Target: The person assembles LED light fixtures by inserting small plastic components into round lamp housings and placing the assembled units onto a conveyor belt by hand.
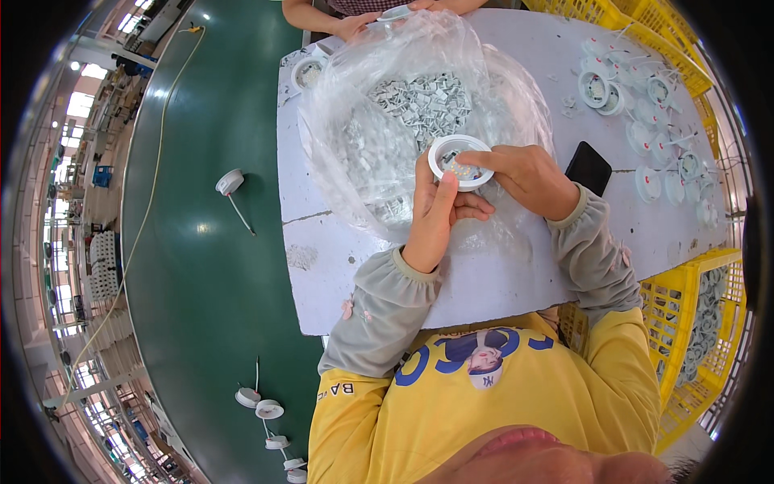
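Above the near edge of a clear plastic bag (343, 173), my left hand (431, 222) grips a round white downlight housing (456, 153), thumb on its near rim. The housing's open side faces up, with small electronic parts showing inside. My right hand (532, 181) comes in from the right, its index finger reaching over the rim into the housing and its other fingers curled. Whatever its fingertips pinch is hidden. The bag lies wide open and contains a heap of small white plastic pieces (427, 101).
Many white housings with wires (645, 133) cover the table's (476, 290) right side, near a black phone (589, 168). Yellow crates (669, 323) stand at the right. The green conveyor belt (218, 306) on the left carries several wired lamps (230, 181). Another person's hands (355, 26) work at the far edge.
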Available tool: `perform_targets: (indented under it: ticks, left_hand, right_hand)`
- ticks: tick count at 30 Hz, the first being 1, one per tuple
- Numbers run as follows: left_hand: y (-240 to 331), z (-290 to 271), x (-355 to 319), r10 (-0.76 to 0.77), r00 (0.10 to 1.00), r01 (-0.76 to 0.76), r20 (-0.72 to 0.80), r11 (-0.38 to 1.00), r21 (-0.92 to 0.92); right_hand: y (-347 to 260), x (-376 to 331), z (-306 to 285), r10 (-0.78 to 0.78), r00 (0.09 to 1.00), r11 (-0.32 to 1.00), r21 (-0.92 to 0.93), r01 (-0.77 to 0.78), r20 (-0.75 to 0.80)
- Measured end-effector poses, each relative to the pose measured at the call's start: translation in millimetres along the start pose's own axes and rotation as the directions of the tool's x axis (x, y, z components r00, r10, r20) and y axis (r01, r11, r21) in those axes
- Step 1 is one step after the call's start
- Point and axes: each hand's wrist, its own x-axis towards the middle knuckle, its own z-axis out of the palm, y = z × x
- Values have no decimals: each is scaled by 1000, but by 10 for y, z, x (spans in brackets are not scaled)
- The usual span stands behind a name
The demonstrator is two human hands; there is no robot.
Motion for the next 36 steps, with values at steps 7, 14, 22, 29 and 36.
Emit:
perform_targets:
  ticks: [7, 14, 22, 29, 36]
  left_hand:
    - [-9, -20, -4, -36, 999, 37, 16, 998, -55]
    - [-9, 4, -11, -30, 999, 31, 16, 998, -59]
    - [-11, 26, -16, -5, 1000, 5, 4, 999, -45]
    - [-2, 42, -12, -18, 1000, 18, -3, 1000, -25]
    - [11, 34, -15, -24, 1000, 24, 4, 999, -27]
  right_hand:
    - [52, -17, 74, -63, 997, 994, -93, 58, -46]
    - [81, -40, 104, -71, 997, 978, -196, 63, -30]
    - [52, -33, 88, -102, 986, 985, -154, 81, -133]
    - [19, -40, 14, -51, 999, 991, -124, 49, -17]
    - [69, -55, 53, -91, 995, 985, -149, 83, -47]
